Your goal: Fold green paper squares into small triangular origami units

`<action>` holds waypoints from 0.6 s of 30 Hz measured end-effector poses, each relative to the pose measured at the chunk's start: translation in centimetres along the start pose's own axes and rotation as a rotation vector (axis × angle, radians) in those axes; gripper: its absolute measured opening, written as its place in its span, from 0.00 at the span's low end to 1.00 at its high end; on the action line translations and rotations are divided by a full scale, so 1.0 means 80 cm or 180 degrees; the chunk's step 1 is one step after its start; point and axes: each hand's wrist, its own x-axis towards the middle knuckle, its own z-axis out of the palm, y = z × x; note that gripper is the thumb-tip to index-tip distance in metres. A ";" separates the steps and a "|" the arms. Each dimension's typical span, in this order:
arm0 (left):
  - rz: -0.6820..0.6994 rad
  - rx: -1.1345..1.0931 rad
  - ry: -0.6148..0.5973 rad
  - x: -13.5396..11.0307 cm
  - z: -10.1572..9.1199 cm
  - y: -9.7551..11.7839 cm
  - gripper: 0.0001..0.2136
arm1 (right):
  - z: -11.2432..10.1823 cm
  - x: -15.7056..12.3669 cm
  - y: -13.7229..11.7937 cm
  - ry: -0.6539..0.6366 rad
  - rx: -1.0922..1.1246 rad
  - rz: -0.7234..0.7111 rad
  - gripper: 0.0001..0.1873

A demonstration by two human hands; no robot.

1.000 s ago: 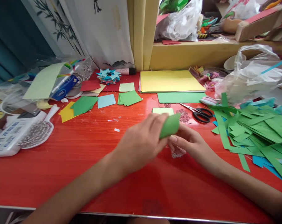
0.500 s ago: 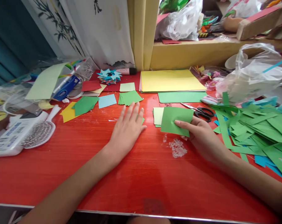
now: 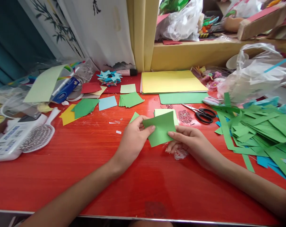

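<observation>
A square of green paper (image 3: 160, 129) is held up between my two hands, tilted a little above the table. My left hand (image 3: 135, 137) pinches its left edge between thumb and fingers. On the right edge, my right hand (image 3: 189, 138) grips it with the thumb in front. Behind the square lies a pale green paper stack (image 3: 165, 112), partly hidden by it. Another piece of green paper (image 3: 134, 117) shows just behind my left hand. Black-handled scissors (image 3: 204, 115) lie beyond my right hand, blades pointing left.
Green paper strips and offcuts (image 3: 263, 132) pile up at the right. Yellow sheets (image 3: 173, 82) lie at the back. Small green squares (image 3: 131, 99), a blue square (image 3: 107, 103) and a folded blue star ring (image 3: 109, 78) sit farther left. A hairbrush (image 3: 40, 134) rests at the left.
My left hand has lifted off the table and taken the left edge of the green paper. My right hand has moved left and slightly down with it.
</observation>
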 end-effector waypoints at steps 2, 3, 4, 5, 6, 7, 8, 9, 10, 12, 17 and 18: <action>0.0035 0.0252 0.0024 0.003 -0.003 -0.005 0.08 | -0.001 0.001 0.000 0.0091 0.0167 0.0018 0.09; 0.0140 0.0540 0.0056 0.003 -0.004 -0.006 0.10 | -0.001 0.001 0.001 0.0155 0.0255 0.0037 0.10; 0.0330 0.0895 0.0102 0.003 -0.005 -0.008 0.12 | -0.001 0.001 0.001 0.0210 0.0340 0.0060 0.10; 0.0611 0.1275 0.0128 0.002 -0.006 -0.009 0.14 | -0.002 0.002 0.002 0.0242 0.0422 0.0087 0.11; 0.0957 0.1641 0.0106 0.002 -0.007 -0.010 0.16 | -0.002 0.002 0.002 0.0256 0.0503 0.0107 0.10; 0.1340 0.1972 0.0030 0.001 -0.008 -0.012 0.17 | -0.003 0.002 0.003 0.0262 0.0589 0.0120 0.10; 0.1715 0.2264 -0.0089 0.001 -0.010 -0.014 0.19 | -0.004 0.002 0.003 0.0267 0.0673 0.0111 0.09; 0.2037 0.2517 -0.0228 0.001 -0.011 -0.016 0.20 | -0.004 0.002 0.004 0.0278 0.0752 0.0079 0.08; 0.2279 0.2736 -0.0350 0.001 -0.011 -0.018 0.20 | -0.005 0.002 0.004 0.0309 0.0821 0.0030 0.08; 0.2575 0.3083 -0.0463 0.003 -0.012 -0.021 0.20 | -0.006 0.004 0.005 0.0398 0.0941 -0.0073 0.08; 0.2924 0.3440 -0.0496 0.003 -0.010 -0.023 0.19 | -0.007 0.009 0.005 0.0457 0.1240 -0.0162 0.11; 0.2895 0.3439 -0.0557 0.002 -0.009 -0.022 0.19 | -0.007 0.009 0.005 0.0430 0.1215 -0.0226 0.10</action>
